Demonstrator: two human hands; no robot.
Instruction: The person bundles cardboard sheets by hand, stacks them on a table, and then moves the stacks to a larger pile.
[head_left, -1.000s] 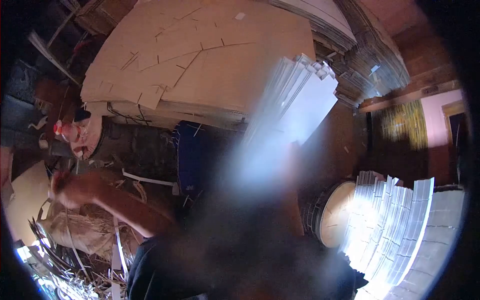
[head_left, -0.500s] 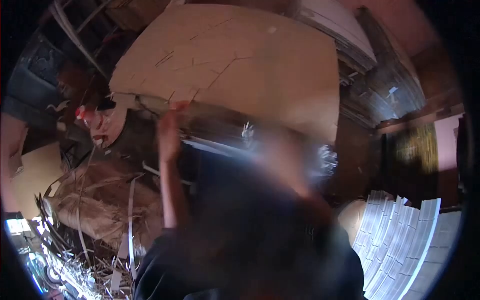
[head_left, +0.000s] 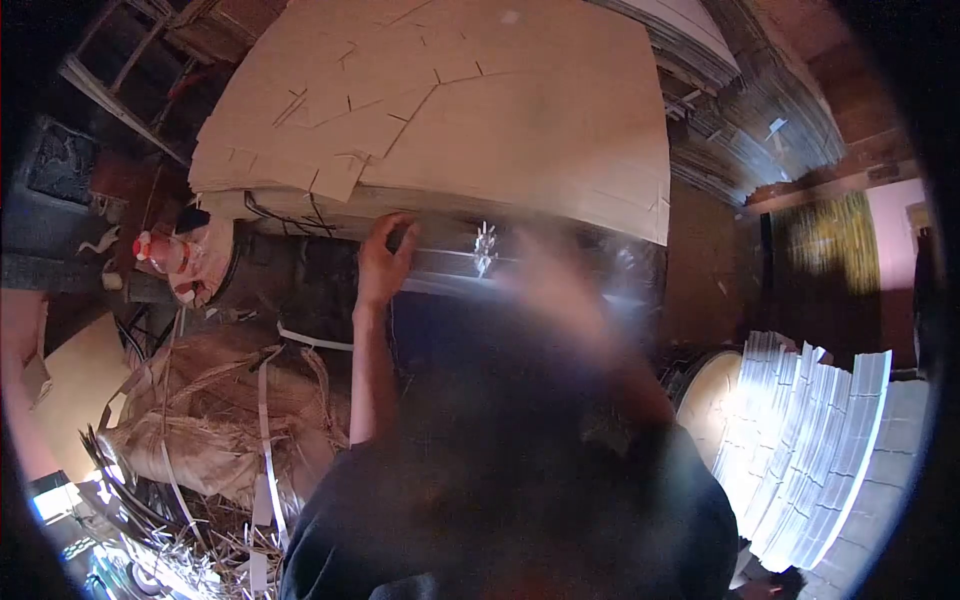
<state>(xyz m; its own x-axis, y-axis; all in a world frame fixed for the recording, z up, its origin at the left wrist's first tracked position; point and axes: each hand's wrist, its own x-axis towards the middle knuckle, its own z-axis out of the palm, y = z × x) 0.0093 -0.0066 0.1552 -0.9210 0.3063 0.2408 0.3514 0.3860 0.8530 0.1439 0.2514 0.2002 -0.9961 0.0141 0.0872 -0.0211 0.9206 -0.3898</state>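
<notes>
At the near edge of the big cardboard sheet, my left hand (head_left: 386, 262) has thumb and forefinger curved with a gap between them, and no object shows in it. It is beside a dark, shiny strip of surface (head_left: 440, 262) just below the cardboard (head_left: 480, 140). My right hand (head_left: 555, 285) is smeared by motion over that same strip, so its fingers cannot be made out. Between the hands lies a small cluster of shiny silvery slivers (head_left: 484, 250). Short dark slits and a few loose scraps mark the cardboard.
Stacked flat sheets (head_left: 745, 120) stand at the back right. A bundle of pale strips (head_left: 800, 450) is on the right. Left of me are a bulging brown sack (head_left: 215, 410) tied with straps, and a red and white object (head_left: 160, 250).
My left hand has moved right and lower, from a red patch at the cardboard's edge to the shiny strip. My right hand is blurred in both frames. The view has shifted slightly.
</notes>
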